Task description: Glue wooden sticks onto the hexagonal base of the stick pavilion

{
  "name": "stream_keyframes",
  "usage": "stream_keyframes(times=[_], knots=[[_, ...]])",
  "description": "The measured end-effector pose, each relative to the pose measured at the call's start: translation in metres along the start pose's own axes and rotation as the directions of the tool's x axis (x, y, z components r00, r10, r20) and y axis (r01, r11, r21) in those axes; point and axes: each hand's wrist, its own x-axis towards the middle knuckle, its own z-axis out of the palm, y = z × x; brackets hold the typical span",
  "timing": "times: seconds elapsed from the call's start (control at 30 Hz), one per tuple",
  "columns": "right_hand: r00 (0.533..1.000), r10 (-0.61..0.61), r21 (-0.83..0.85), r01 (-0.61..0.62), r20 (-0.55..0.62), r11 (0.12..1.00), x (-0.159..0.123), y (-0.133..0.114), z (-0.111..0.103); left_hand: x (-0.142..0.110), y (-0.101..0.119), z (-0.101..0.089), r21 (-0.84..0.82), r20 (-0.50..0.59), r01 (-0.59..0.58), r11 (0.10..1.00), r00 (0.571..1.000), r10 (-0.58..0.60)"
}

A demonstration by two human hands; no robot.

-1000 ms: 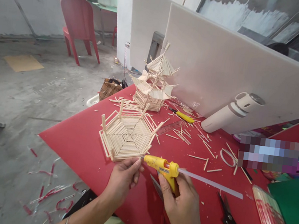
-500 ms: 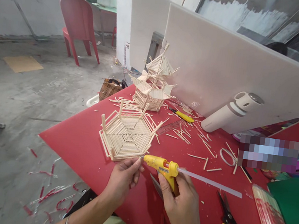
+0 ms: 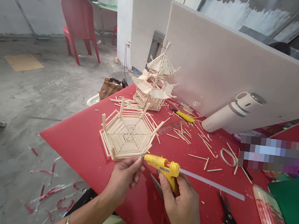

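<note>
The right hand (image 3: 183, 204) has its grip wrapped around the handle of a yellow glue gun (image 3: 163, 165), which points left, a long clear glue stick (image 3: 211, 183) jutting from its back. At the nozzle, the left hand (image 3: 124, 176) keeps a closed pinch of thumb and forefinger — whether something small sits between them I cannot tell. Just beyond the left fingertips, a six-sided platform (image 3: 127, 134) of thin wooden sticks lies flat on the red surface (image 3: 78, 150), with short posts rising along its edge. Below the gun is a metal blade (image 3: 157, 186), partly hidden by the right hand. Behind the platform stands a tiered stick tower (image 3: 154, 94), loose sticks (image 3: 182, 134) scattered to its right near a yellow knife (image 3: 184, 116) and a clear ruler (image 3: 170, 127). Farther right, a white bottle (image 3: 228, 115) stands before a pale board (image 3: 213, 61); nearer, open cutters (image 3: 230, 222) lie beside a packet of sticks (image 3: 273, 220). On the floor (image 3: 29, 107), well apart, stands a red chair (image 3: 76, 16).
</note>
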Motion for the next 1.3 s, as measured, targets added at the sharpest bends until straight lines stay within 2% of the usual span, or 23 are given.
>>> stream_keyframes(times=[0.23,0.5,1.3], knots=[[1.000,-0.001,-0.017,0.001,0.006,1.000,0.0000,0.0012,0.0000,-0.0009,0.0003,-0.0001,0.001,0.003,-0.002,1.000,1.000,0.002],[1.000,0.026,-0.123,-0.027,-0.011,0.992,-0.0055,0.0090,0.0032,-0.0018,0.0004,-0.0001,0.010,0.028,0.008,1.000,1.000,-0.008],[0.996,0.004,-0.047,-0.008,-0.086,0.999,-0.0066,0.0081,0.0022,-0.0007,-0.0002,-0.0012,-0.010,0.049,0.011,1.000,0.999,-0.010]])
